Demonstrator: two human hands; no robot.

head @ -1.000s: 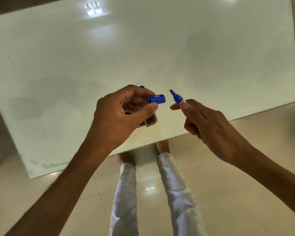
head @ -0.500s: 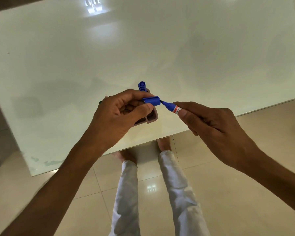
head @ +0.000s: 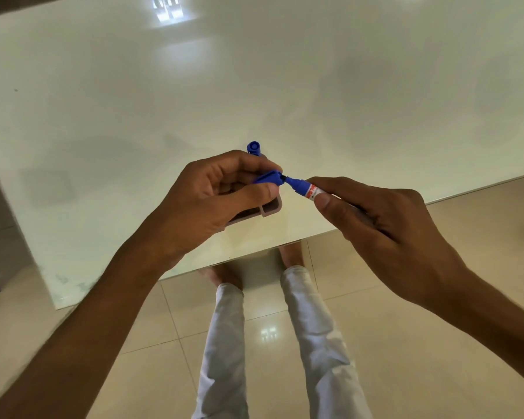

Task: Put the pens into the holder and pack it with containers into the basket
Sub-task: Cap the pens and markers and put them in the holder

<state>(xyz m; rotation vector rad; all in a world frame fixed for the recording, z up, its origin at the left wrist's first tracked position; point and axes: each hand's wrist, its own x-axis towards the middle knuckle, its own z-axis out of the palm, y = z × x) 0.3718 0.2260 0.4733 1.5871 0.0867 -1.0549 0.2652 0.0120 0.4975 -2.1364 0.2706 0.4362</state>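
Observation:
My left hand (head: 212,201) pinches a blue pen cap (head: 268,177) between thumb and forefinger. My right hand (head: 381,225) grips a blue marker pen (head: 303,187) with a white and red label, its tip pointing left right at the cap's mouth. Under my left hand a pinkish-brown pen holder (head: 268,208) rests on the white glass table (head: 254,80), mostly hidden by the fingers. A second blue pen (head: 253,147) sticks up from the holder behind my left hand. No basket or containers are in view.
The table's near edge (head: 315,235) runs diagonally just below my hands. Below it are beige floor tiles (head: 406,343), my legs in white trousers (head: 312,328) and bare feet. A light glare (head: 168,9) reflects at the table's far side.
The pen tip and cap were apart a second ago. My right hand brought the pen leftward until its tip met the cap; both hands sank slightly toward the holder.

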